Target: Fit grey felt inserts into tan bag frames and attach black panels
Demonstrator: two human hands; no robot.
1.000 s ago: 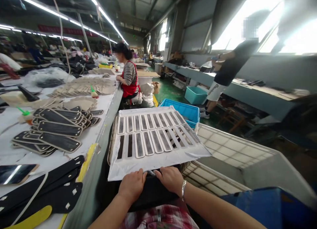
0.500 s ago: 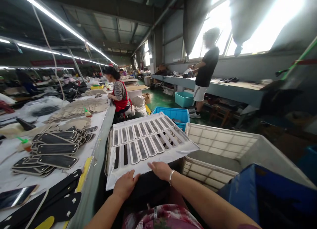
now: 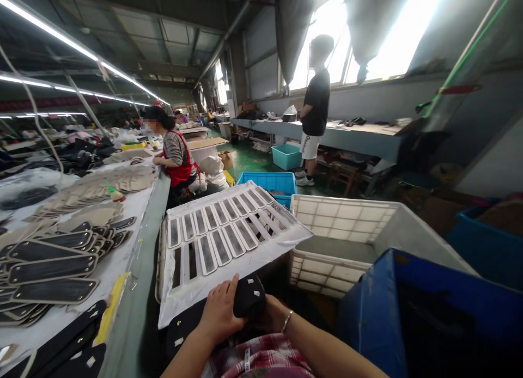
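My left hand point(image 3: 220, 310) grips a long black padded strip point(image 3: 249, 292) with small white patches and a metal stud, fingers over its top and thumb at the near side. The strip lies across my lap. At its right end, my right hand point(image 3: 274, 312) holds on from the side, its fingers mostly hidden behind the strip. Just beyond my hands rests a white slotted board point(image 3: 249, 257), tilted, with rows of pale-edged dark oblong pieces point(image 3: 223, 250) on it. Several of its slots show no piece.
On the table point(image 3: 144, 228) at left lie piles of black oblong pieces point(image 3: 53, 266), beige pieces point(image 3: 81, 190) and a glue bottle point(image 3: 115, 193). White point(image 3: 339, 214) and blue crates point(image 3: 368, 307) stand at right. A seated person point(image 3: 175, 149) and a standing person point(image 3: 316, 100) are farther off.
Both hands have left the near edge of the slotted board and drawn back to the black strip, now held over my lap. My view has turned right. The standing person's arms have lowered.
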